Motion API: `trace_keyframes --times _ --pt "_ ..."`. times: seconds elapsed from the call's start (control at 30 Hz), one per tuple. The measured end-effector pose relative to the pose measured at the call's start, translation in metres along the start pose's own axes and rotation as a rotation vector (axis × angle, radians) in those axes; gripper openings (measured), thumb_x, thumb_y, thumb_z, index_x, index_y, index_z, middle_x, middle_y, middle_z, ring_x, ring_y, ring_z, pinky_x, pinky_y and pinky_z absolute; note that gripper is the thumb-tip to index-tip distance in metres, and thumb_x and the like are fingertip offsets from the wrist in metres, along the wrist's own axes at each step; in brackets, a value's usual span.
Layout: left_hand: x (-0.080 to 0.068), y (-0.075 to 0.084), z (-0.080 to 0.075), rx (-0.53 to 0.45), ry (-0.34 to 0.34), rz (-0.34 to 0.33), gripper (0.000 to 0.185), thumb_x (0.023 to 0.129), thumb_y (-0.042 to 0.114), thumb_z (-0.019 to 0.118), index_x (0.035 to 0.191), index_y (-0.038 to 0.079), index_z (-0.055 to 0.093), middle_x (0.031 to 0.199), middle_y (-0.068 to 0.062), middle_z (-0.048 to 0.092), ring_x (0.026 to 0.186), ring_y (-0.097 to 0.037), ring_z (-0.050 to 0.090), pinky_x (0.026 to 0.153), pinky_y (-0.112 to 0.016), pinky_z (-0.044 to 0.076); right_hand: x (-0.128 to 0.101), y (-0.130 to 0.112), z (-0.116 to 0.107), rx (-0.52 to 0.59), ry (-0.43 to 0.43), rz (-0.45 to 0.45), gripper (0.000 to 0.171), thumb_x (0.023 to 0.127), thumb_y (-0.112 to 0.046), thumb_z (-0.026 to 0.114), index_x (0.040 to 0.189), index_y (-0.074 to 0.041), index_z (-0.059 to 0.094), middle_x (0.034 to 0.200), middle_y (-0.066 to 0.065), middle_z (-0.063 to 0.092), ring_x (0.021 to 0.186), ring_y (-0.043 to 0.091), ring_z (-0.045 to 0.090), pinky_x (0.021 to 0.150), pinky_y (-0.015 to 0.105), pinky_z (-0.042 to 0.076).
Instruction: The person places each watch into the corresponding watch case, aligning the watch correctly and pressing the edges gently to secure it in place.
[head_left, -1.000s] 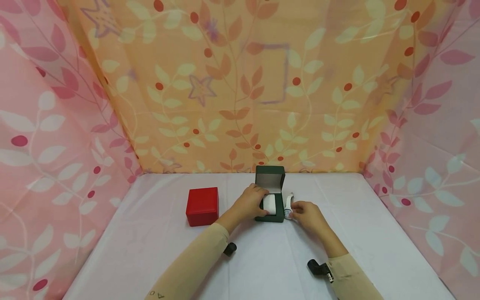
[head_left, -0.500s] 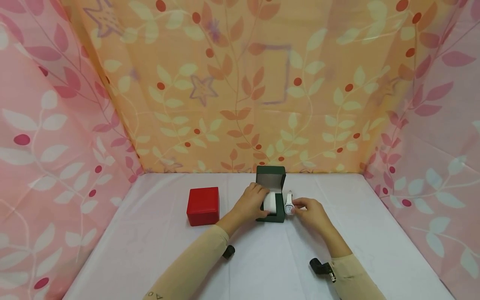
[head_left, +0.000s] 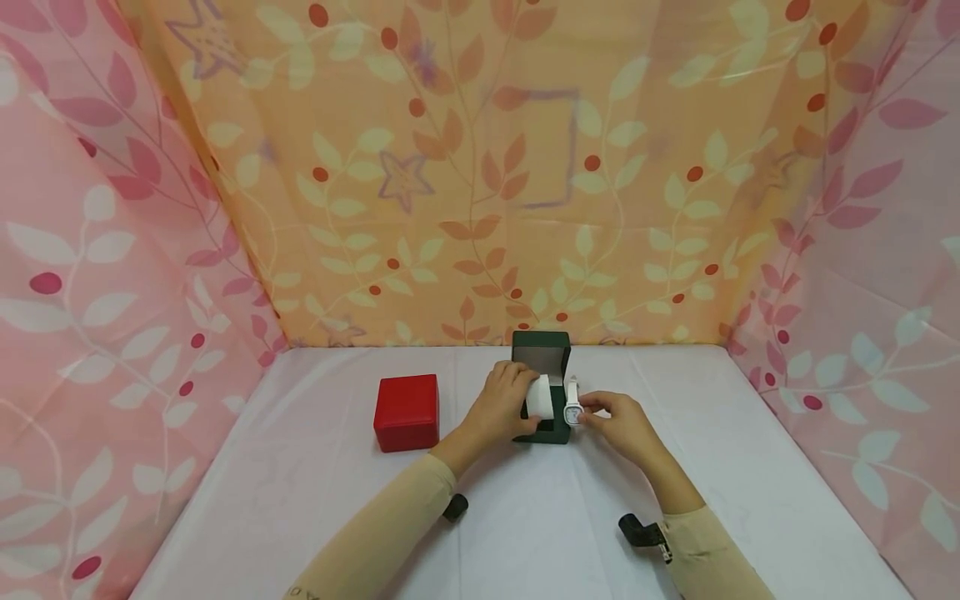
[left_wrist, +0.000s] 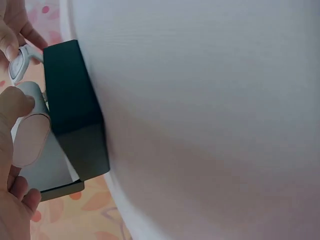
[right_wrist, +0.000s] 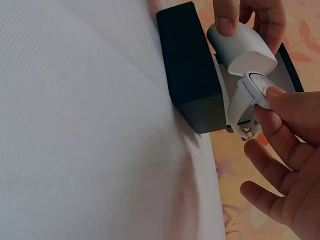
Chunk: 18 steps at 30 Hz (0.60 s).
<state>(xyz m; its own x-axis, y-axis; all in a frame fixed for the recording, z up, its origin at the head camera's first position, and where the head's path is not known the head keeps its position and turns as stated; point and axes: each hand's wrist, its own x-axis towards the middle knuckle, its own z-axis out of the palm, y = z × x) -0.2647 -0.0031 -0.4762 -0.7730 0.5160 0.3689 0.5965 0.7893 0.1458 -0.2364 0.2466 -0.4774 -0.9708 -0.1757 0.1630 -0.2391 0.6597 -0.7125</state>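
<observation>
A dark green watch box [head_left: 557, 428] stands on the table with its lid raised at the back. My left hand [head_left: 501, 402] grips a white watch cushion [right_wrist: 245, 47], which sits raised above the box's opening; the thumb [left_wrist: 22, 104] lies on one side of it. In my right hand [head_left: 621, 423] a white wristwatch [head_left: 573, 408] is pinched by its case between thumb and index finger. Its strap [right_wrist: 241, 107] hangs down in a loop beside the box, and the buckle shows at the strap's end. The other right fingers are spread out, touching nothing.
Left of the green box, a closed red box [head_left: 406, 412] rests on the white-clothed table [head_left: 315, 467]. Patterned curtains [head_left: 480, 208] enclose the back and both sides. Black wrist devices [head_left: 640, 532] stick out near the sleeves.
The watch has been lifted beside the green box and drawn slightly left, near the cushion. My left hand has raised the cushion a little out of the box. The red box has stayed put.
</observation>
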Motion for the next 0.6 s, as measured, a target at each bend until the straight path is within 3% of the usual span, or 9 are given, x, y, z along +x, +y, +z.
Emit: trace_keyframes --times 0.23,0.6 --pt "-0.007 -0.001 -0.013 -0.061 -0.001 -0.039 0.077 0.078 0.04 0.087 0.141 0.011 0.053 0.135 -0.005 0.052 0.13 -0.024 0.04 0.116 -0.043 0.036 -0.002 -0.013 -0.003 0.036 -0.016 0.007 0.028 0.089 -0.021 0.08 0.115 -0.01 0.075 0.101 0.001 0.076 0.118 0.034 0.064 0.104 0.059 0.046" --pt "-0.034 -0.008 -0.032 -0.126 0.074 -0.011 0.071 0.076 0.036 0.089 0.136 0.013 0.058 0.131 -0.005 0.055 0.127 -0.024 0.043 0.109 -0.043 0.041 -0.01 -0.033 -0.004 0.108 -0.064 -0.002 0.028 0.09 -0.018 0.079 0.117 -0.01 0.075 0.106 0.001 0.076 0.12 0.035 0.064 0.103 0.059 0.048"
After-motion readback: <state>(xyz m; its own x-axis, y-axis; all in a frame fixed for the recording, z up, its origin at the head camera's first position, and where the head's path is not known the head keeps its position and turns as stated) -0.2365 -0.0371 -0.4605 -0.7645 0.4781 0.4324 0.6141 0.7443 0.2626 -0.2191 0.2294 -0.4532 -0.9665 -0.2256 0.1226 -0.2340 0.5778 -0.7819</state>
